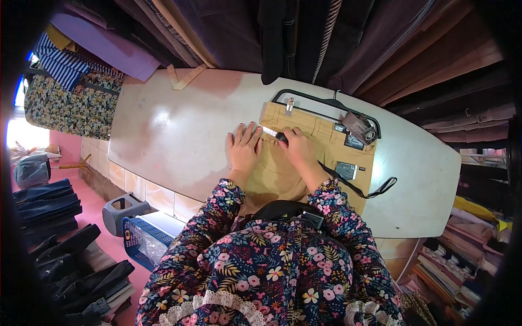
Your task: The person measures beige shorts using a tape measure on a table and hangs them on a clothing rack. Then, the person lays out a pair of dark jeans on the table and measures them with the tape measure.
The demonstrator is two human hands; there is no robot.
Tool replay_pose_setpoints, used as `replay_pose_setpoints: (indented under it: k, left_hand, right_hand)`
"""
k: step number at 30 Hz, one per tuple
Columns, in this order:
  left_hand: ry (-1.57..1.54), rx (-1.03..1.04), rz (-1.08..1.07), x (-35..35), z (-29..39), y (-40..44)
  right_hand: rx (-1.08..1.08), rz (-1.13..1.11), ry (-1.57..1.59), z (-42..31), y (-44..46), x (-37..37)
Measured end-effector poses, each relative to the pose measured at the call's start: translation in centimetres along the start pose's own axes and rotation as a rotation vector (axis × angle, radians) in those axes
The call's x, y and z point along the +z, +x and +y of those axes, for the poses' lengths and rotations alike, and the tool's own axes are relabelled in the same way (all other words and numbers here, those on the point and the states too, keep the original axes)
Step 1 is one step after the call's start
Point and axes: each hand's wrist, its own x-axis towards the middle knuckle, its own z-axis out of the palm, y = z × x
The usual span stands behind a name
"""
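A pair of tan trousers [277, 168] lies on the white table [174, 136], clipped to a black hanger [326, 99] with a metal clip [290, 106]. My left hand [244, 145] rests flat at the left edge of the waist, fingers apart. My right hand [298, 152] is closed on a black tape measure [281, 138], mostly hidden by the fingers. A short pale strip [269, 131] reaches from it toward my left fingertips. From beneath my right wrist, a black strap [370, 193] trails rightward in a loop. Dark tags [359, 127] and a label [346, 170] lie on the trousers.
Dark trousers [348, 43] hang in a row along the table's far side. Folded clothes [446, 266] are stacked at right. On the left are a grey stool [124, 212], a blue basket [142, 245] and piles of dark jeans [46, 204]. A floral cloth [70, 106] hangs beyond.
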Motion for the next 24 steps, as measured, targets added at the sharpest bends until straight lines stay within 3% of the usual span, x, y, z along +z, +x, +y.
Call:
replay_pose_setpoints:
  k: [24]
  left_hand:
    - [-0.04, -0.003, 0.021, 0.2, -0.1, 0.0]
  right_hand:
    - [0.153, 0.059, 0.005, 2.1, -2.5, -2.5]
